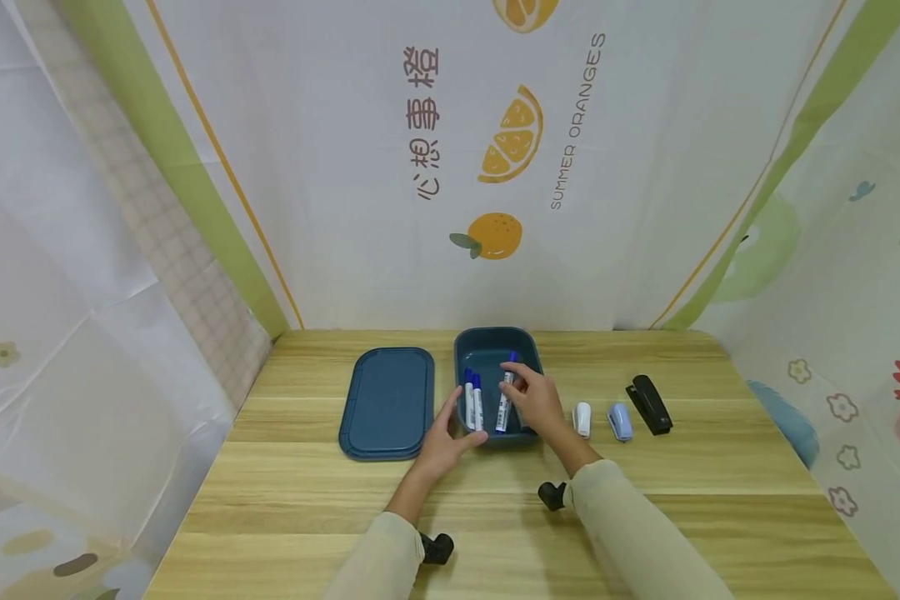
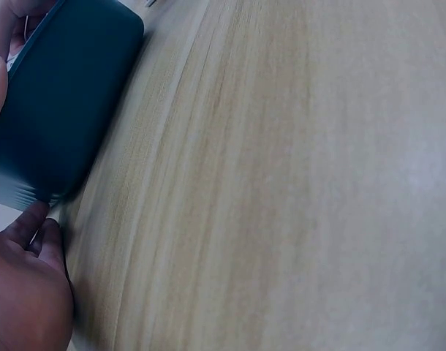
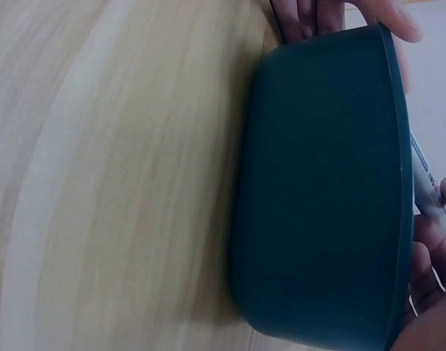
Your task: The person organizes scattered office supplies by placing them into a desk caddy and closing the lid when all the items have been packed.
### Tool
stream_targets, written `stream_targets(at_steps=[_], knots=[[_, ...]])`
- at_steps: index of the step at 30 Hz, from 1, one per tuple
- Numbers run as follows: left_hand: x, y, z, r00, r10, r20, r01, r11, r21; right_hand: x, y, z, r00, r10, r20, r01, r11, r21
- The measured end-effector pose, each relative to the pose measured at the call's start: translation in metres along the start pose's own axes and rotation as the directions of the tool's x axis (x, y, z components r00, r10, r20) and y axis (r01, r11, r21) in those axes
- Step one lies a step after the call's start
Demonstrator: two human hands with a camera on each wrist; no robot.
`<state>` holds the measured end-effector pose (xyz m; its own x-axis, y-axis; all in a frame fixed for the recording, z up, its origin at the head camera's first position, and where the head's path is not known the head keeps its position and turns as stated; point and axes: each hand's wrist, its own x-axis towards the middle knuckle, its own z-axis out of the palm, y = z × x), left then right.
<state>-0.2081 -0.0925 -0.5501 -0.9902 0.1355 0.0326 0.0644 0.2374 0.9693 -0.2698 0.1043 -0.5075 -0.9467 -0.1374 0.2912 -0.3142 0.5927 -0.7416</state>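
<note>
Lid point(image 1: 387, 404): flat, left of center, parked aside I guess.
Left hand point(image 1: 444, 446): spread on the bin point(image 1: 495, 337)'s lower-left corner, probably bracing it.
Two markers point(image 1: 477, 406): inside, left; bin's just below center.
Right hand point(image 1: 537, 406): pinching a third marker point(image 1: 504, 410) in there.
Staplers point(image 1: 651, 404): three, right of center.

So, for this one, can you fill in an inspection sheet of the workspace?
Surface: wooden table, light, streaked grain.
Job's things: dark blue box, open; blue-capped marker in hand, two more markers in the box's left part; matching lid flat on the table, left of the box.
Clutter: right of the box, a small white item, a small light blue item and a black stapler.
Grippers: left hand touches the box's near left corner; right hand pinches the marker.
Cables: nothing seen.
Surroundings: fabric hanging behind, printed with oranges; patterned hangings at both sides.
</note>
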Motion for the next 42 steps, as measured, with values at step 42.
stream_targets(at_steps=[42], knots=[[0.001, -0.001, 0.001, 1.000, 0.013, -0.008, -0.013, 1.000, -0.019, -0.050, 0.041, -0.054, 0.992, -0.122, -0.020, 0.123, 0.992, 0.032]])
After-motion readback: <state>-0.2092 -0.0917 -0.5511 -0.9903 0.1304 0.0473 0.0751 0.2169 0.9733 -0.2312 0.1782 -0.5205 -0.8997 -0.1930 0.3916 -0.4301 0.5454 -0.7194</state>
